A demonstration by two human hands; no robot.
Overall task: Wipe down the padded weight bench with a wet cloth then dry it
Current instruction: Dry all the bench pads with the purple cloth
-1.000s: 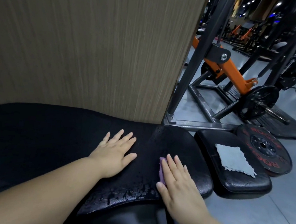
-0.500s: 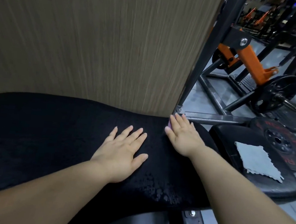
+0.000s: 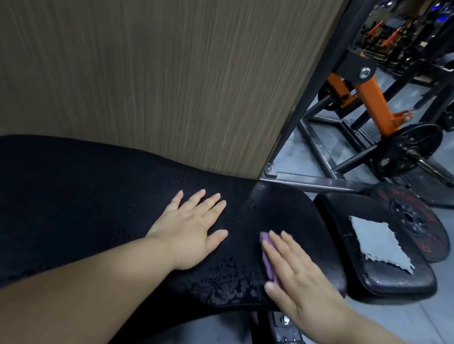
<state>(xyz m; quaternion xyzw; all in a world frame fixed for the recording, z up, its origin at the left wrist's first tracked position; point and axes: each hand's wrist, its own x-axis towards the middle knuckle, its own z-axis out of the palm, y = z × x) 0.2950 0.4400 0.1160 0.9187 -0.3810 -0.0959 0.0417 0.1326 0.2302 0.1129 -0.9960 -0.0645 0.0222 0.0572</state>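
I note the wet black bench pad (image 3: 77, 213) spanning mid-frame, the purple cloth (image 3: 267, 261) at lower centre-right pressed under my flat right hand (image 3: 303, 290), my left hand (image 3: 189, 232) flat and spread beside it, and a grey cloth (image 3: 379, 247) on the seat pad (image 3: 392, 282) at right.

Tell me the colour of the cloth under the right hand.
The small cloth is light purple; the head view shows it.
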